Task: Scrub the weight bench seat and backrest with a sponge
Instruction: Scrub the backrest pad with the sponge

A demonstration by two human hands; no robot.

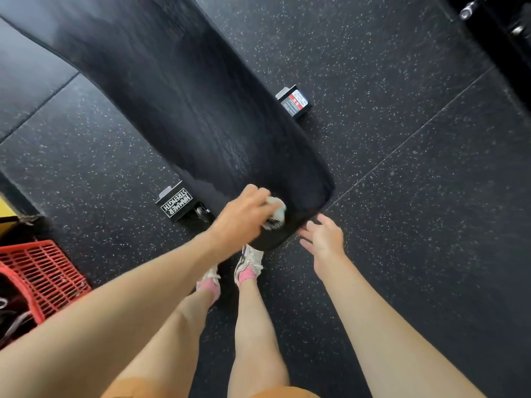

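A long black padded weight bench (184, 104) runs from the top left down to the middle of the head view, its surface streaked with wet sheen. My left hand (244, 216) grips a pale sponge (276, 213) and holds it against the near end of the pad. My right hand (323, 237) hovers just right of that end, fingers spread and relaxed, holding nothing.
The bench's black feet stick out on both sides, one lettered (175, 203), one with a red label (294, 102). A red plastic basket (40, 271) stands at the left edge. Speckled black rubber floor (416, 168) surrounds the bench. My feet (247, 265) stand at its near end.
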